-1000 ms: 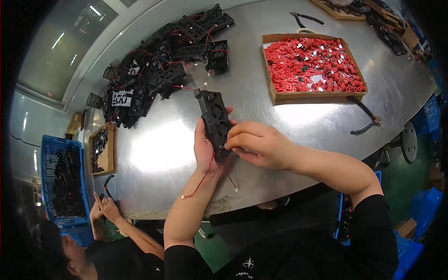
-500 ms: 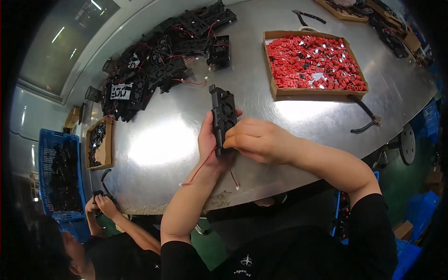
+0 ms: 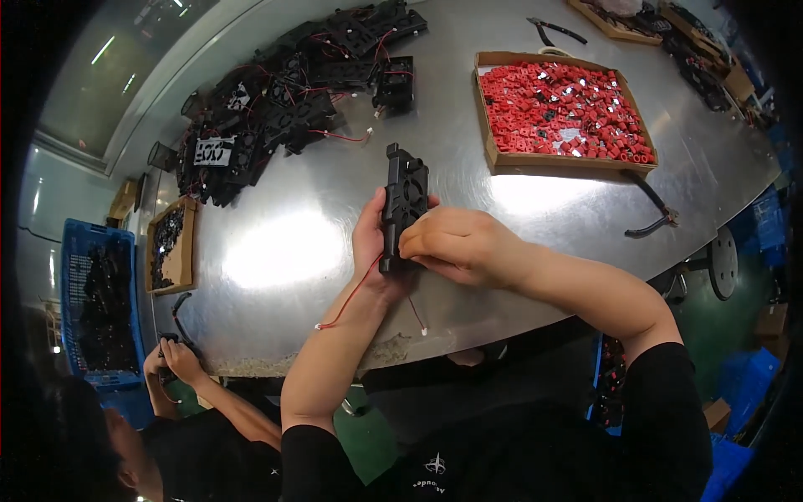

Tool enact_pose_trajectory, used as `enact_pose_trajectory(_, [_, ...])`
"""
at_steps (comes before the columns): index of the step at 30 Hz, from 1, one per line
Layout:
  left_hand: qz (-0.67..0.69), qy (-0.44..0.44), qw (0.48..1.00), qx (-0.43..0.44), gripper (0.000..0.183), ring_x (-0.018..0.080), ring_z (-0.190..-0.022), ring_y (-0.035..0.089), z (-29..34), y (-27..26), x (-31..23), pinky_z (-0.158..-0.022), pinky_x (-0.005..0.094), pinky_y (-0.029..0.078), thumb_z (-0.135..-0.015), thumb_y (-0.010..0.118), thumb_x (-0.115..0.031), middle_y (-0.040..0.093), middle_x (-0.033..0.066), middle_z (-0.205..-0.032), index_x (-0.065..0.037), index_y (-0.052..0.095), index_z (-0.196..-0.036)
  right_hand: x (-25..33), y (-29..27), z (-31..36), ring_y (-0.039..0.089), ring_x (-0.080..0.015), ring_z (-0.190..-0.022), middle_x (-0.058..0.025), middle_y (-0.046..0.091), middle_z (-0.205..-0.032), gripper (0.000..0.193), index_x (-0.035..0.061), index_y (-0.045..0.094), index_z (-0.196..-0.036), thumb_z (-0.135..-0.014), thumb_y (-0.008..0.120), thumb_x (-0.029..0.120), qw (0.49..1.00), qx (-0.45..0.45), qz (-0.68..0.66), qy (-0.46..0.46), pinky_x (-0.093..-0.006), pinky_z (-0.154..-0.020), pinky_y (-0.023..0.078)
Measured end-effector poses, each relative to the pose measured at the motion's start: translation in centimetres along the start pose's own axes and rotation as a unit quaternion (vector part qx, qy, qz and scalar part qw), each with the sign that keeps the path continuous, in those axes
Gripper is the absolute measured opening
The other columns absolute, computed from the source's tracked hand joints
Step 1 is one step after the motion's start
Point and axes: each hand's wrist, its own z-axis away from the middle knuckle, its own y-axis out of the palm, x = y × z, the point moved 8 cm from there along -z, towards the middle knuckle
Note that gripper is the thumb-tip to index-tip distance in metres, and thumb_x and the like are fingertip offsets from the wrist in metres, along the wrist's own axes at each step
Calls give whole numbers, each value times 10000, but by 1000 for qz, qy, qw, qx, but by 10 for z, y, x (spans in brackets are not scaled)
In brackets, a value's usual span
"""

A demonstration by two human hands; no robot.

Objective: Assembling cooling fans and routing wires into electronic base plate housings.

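My left hand [image 3: 368, 238] is wrapped round a black plastic fan housing [image 3: 405, 197], held upright above the steel table. Round fan openings show on its face, and red wires [image 3: 355, 293] with white plugs hang from its lower end over my wrist. The fingers of my right hand [image 3: 456, 244] are pinched together against the housing's lower right side. Whatever small thing lies between those fingertips, if anything, is hidden.
A cardboard tray [image 3: 577, 165] of small red parts stands at the right, with pliers [image 3: 652, 205] beside it. Black wired housings [image 3: 293, 117] are heaped at the back left. A co-worker's hands [image 3: 180, 360] work at the left edge near a small box [image 3: 186, 243].
The housing now stands slightly more upright and a little farther right. My right hand remains pinched at its lower side. The whole view has shifted slightly.
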Motion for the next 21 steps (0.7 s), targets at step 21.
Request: enact_pose_trajectory(21, [-246, -5, 967, -69, 633, 275, -1271, 691, 6, 3, 1, -1003, 431, 606, -1090, 469, -570, 639, 138, -1443, -110, 535, -1519, 8, -34, -5, 591, -335, -1309, -121, 573, -1512, 744, 229, 644, -1448, -765, 925, 318, 993, 6, 104, -47, -531, -1119, 447])
